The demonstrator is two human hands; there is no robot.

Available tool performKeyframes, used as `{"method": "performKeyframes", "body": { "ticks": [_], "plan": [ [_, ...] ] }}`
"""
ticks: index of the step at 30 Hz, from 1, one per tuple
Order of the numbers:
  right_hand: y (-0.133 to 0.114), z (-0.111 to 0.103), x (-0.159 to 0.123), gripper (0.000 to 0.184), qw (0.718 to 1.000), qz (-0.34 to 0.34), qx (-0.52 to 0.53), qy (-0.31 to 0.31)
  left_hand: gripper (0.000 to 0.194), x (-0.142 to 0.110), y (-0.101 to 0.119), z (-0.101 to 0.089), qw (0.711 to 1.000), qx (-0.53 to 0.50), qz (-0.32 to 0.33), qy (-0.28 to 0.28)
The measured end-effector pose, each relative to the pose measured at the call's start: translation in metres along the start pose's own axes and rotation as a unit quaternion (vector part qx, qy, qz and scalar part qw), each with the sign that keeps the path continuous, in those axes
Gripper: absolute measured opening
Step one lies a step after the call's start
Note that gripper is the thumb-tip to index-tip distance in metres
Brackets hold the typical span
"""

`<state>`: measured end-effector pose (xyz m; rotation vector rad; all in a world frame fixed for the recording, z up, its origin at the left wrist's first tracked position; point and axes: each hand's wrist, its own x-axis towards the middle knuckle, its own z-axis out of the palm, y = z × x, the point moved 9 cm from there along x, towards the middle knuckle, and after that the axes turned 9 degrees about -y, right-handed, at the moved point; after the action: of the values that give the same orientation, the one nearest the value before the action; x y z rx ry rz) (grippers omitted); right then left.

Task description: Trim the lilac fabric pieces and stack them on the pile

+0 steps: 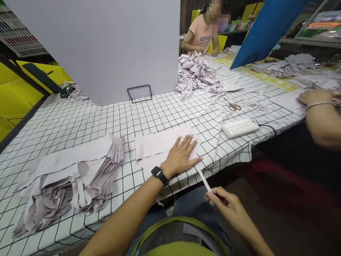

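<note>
My left hand [181,155], with a dark watch on its wrist, lies flat with fingers spread on a folded pale pink fabric piece [153,144]. A narrow pale strap [204,179] runs from beside my left thumb over the table's front edge. Its lower end is pinched between the thumb and fingers of my right hand [226,201], in front of the table edge above my lap. To the left, a thick stack of similar folded fabric pieces [77,156] lies with loops of strap hanging at its front side.
The table has a grid-patterned cloth [106,121]. A white corded device [239,128] and scissors [234,106] lie right. A large white panel [128,46] stands behind, beside a fabric heap [197,73]. One person [205,32] sits opposite; another person's arm [323,117] reaches in from the right.
</note>
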<state>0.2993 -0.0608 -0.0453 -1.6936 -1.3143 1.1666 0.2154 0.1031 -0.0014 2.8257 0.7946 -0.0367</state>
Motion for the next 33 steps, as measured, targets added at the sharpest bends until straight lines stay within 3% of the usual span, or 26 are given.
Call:
{"method": "performKeyframes", "body": {
  "ticks": [6,11,15,20,24,29,33],
  "plan": [
    [0.009,-0.003,-0.037,0.046,0.998,0.053,-0.007,-0.023,0.080,0.001,0.000,-0.001,1.000,0.013,0.002,0.004],
    [0.010,-0.001,-0.060,0.043,0.995,0.087,0.046,-0.034,0.082,0.002,-0.002,0.001,1.000,-0.001,0.009,0.005],
    [0.019,-0.009,-0.081,0.046,0.986,0.123,0.114,0.011,0.080,0.002,-0.003,0.001,0.999,-0.029,0.017,0.027],
    [0.012,-0.027,-0.096,0.034,0.968,0.138,0.203,0.050,0.079,0.003,-0.003,0.002,0.998,-0.047,0.019,0.025],
    [-0.003,-0.037,-0.078,0.036,0.942,0.133,0.301,0.072,0.076,-0.002,-0.001,-0.009,0.995,-0.094,0.031,0.030],
    [-0.030,-0.037,-0.022,0.035,0.977,0.094,0.189,0.037,0.038,-0.036,-0.006,-0.042,0.967,-0.218,0.014,0.134],
    [-0.054,-0.033,0.015,0.035,0.986,0.064,0.151,0.036,0.016,-0.070,0.003,-0.054,0.915,-0.375,0.019,0.149]
  ]
}}
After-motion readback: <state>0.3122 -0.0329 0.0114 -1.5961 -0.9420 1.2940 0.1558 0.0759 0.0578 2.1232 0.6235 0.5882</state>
